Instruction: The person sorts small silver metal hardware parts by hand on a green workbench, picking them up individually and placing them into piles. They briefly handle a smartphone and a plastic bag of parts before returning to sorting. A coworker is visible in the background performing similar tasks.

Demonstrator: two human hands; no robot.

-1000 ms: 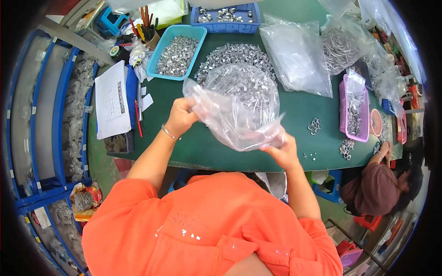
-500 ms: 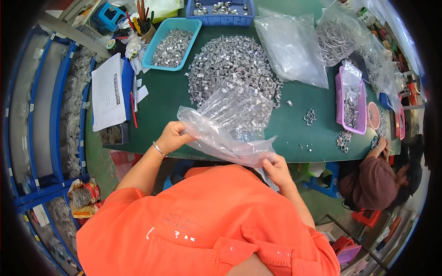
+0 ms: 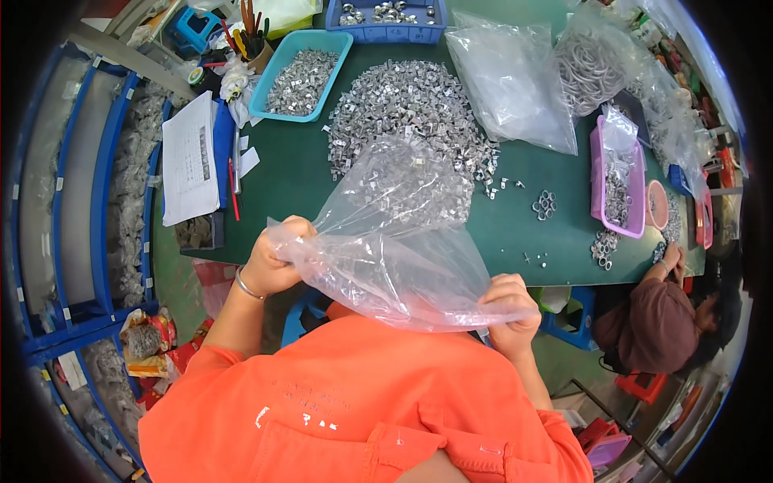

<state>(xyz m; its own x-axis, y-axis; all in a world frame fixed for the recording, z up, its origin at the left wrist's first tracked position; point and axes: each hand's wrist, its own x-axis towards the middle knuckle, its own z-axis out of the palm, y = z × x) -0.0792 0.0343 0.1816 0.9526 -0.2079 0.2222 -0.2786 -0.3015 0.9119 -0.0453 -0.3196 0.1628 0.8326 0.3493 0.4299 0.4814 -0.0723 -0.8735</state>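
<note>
A large clear plastic bag (image 3: pixel 386 258) stretches between my hands, its mouth edge toward my chest. My left hand (image 3: pixel 278 253) is closed on one corner, and my right hand (image 3: pixel 511 310) grips the opposite corner. The bag's far part holds or covers small metal parts; through the film I cannot tell which. Beyond it a big heap of small silvery metal parts (image 3: pixel 411 97) spreads over the green table (image 3: pixel 282 177). A few loose pieces (image 3: pixel 499 185) lie by the heap's right side.
Around the heap stand a teal tray (image 3: pixel 342 60), a blue bin (image 3: pixel 386 32), flat plastic bags (image 3: pixel 515 88) and a pink basket (image 3: pixel 596 173). Papers (image 3: pixel 189 161) lie at left, small rings (image 3: pixel 544 205) at right. A co-worker (image 3: pixel 656 322) sits at the right end.
Both hands have drawn the bag's mouth nearer my chest and spread it wider, left hand leftward, right hand rightward. More loose pieces now lie right of the heap.
</note>
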